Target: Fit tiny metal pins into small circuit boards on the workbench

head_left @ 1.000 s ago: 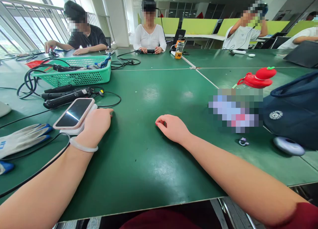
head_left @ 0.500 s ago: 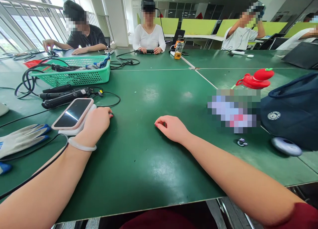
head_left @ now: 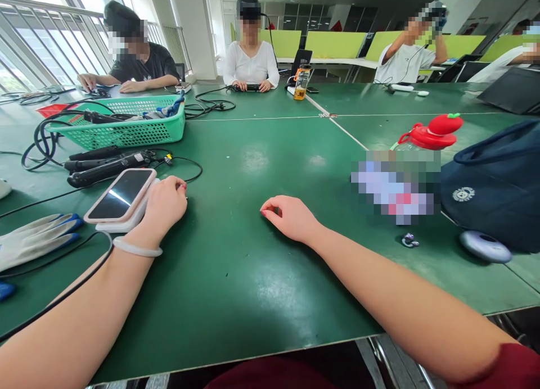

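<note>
The phone (head_left: 122, 197) and the left hand (head_left: 166, 204) cover part of the white case (head_left: 120, 226). That hand's palm is out of sight. The picture's left edge cuts off the glove (head_left: 40, 240), and the right edge cuts off the dark blue bag (head_left: 502, 189). Coarse blocks blur the item (head_left: 390, 189) beside the red-lidded bottle (head_left: 430, 139), its lower part included.

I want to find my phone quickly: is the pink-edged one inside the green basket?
No, the pink-edged phone lies on a white slab beside the left hand, nearer the camera than the green basket.
</note>
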Demonstrator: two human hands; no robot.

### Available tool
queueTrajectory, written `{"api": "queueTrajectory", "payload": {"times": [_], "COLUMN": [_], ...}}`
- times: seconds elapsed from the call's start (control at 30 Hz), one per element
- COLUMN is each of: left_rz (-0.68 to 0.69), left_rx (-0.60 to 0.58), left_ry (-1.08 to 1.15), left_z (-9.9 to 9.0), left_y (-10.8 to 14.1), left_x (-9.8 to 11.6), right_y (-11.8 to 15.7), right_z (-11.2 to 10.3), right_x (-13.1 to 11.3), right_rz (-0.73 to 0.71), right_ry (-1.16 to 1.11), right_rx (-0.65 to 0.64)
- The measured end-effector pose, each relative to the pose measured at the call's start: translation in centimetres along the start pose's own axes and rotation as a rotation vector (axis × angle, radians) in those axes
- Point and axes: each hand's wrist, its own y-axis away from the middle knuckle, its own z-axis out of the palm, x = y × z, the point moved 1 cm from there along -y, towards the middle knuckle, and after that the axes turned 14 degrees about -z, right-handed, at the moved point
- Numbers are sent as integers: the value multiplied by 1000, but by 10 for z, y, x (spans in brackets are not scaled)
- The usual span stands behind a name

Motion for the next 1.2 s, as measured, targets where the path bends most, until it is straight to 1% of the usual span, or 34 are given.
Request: {"api": "queueTrajectory", "payload": {"times": [0.1, 0.17, 0.23, 0.33, 0.4, 0.43, 0.47, 0.53, 0.67, 0.77, 0.83, 0.9, 0.97, 1.07, 1.2], "left_rz": [-124, -109, -17, 126, 232, 274, 302, 314, 296, 338, 366, 376, 377, 383, 412], "left_rx": [-123, -181, -260, -502, -627, -658, -673, -672, -683, -691, -628, -535, -489, -508, -549], "left_ry": [204, 317, 450, 676, 729, 747, 740, 707, 648, 610, 565, 507, 460, 433, 418], "left_z": [8, 14, 18, 17, 13, 10, 7, 4, 4, 6, 7, 9, 11, 13, 12], "left_y": [-5, -2, 9, 39, 60, 69, 75, 80, 79, 77, 75, 73, 70, 68, 70], "left_x": [-2, 2, 12, 36, 51, 55, 58, 59, 55, 55, 54, 52, 50, 49, 50], "right_y": [0, -1, -2, -4, -5, -5, -6, -5, -5, -4, -3, -2, -2, -1, -2], "right_z": [-1, 0, 2, 6, 8, 8, 8, 8, 6, 4, 4, 5, 6, 7, 6], "right_x": [-1, -1, 0, 3, 4, 4, 5, 4, 1, -2, -3, -4, -5, -7, -7], "right_rz": [-5, -4, -6, -23, -38, -42, -42, -41, -79, -123, -158, -199, -242, -268, -230], "right_ry": [-9, -15, -26, -26, -11, -3, 3, 16, 40, 39, 46, 67, 76, 46, 30], "right_rx": [-5, -10, -17, -28, -32, -37, -46, -69, -114, -153, -167, -170, -176, -193, -204]}}
